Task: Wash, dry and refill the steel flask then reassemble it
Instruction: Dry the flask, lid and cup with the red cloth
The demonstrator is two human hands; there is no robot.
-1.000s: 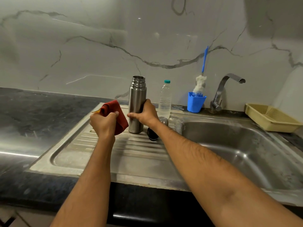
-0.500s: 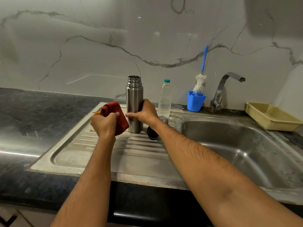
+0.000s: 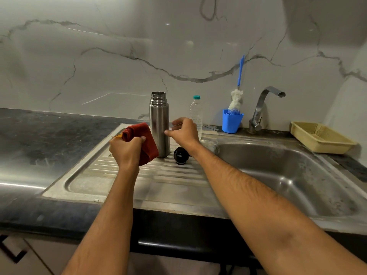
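Observation:
The open steel flask stands upright without its lid on the ribbed drainboard. My left hand grips a folded red cloth, which lies against the flask's lower left side. My right hand hovers at the flask's right side with loosely curled fingers; only the thumb tip is at the steel wall, and the fingers hold nothing. The black stopper lies on the drainboard just right of the flask's base, under my right wrist.
A clear water bottle with a teal cap stands behind my right hand. Further right are a blue cup holding a bottle brush, the tap, the sink basin and a yellow basket. Dark counter lies to the left.
My right hand has let go of the flask and opened beside it. The flask shifted slightly and now stands on its own. My left hand still holds the cloth.

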